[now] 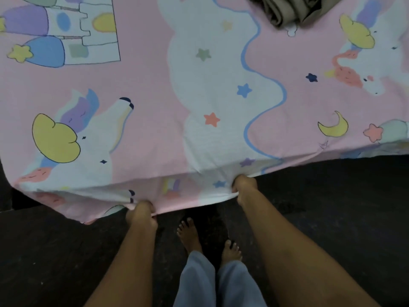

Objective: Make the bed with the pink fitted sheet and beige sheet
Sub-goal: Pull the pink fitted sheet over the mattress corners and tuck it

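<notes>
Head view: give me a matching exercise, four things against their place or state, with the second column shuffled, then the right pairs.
Things:
1. pink fitted sheet
2. beige sheet
3. left hand
4. floor

Place or state:
A. dark, under the bare feet
B. bunched up at the far edge of the view
C. grips the near hem
D. spread flat, printed with stars

Pairs: 1-D; 2-B; 3-C; 4-A
</notes>
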